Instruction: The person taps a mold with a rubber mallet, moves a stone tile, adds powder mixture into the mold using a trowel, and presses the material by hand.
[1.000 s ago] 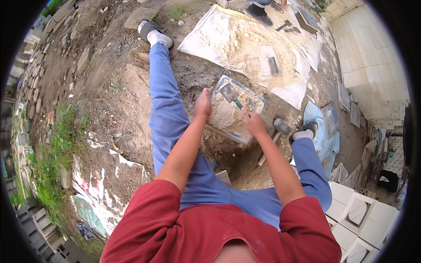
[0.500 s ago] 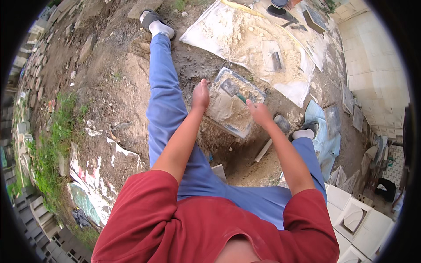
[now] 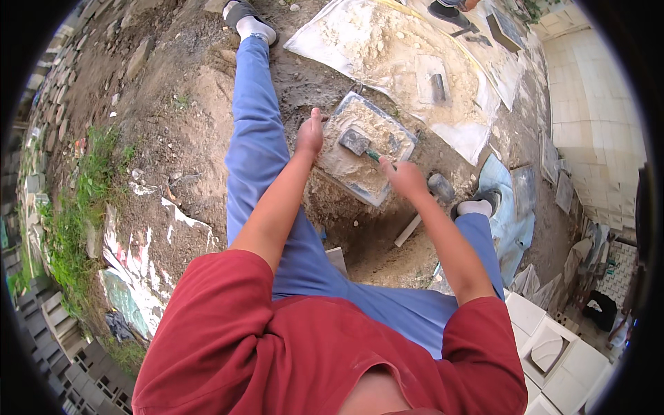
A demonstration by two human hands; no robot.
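Note:
A rectangular mould (image 3: 375, 200) with a grey rim lies on the ground between my legs, filled with pale sandy powder (image 3: 366, 114). At its left edge my left hand (image 3: 310, 133) is closed with the thumb up, apparently around a short side bar; most of its fingers are hidden. My right hand (image 3: 404, 179) grips the green handle of a small square-bladed trowel (image 3: 355, 141). The trowel's grey blade rests flat on the powder near the middle of the mould.
Beyond the mould, a white sheet (image 3: 456, 135) bears heaped powder and a float (image 3: 436, 88) with a dark handle. A mallet (image 3: 440, 186) lies beside my right foot. Another person's foot (image 3: 448, 12) shows at the far right. Stacked pale blocks (image 3: 560, 349) stand near right.
The trowel blade has shifted slightly nearer and left over the mould. The powder's near-left part, smoother before, now looks rougher. My left hand stays at the mould's edge; the whole view has shifted slightly.

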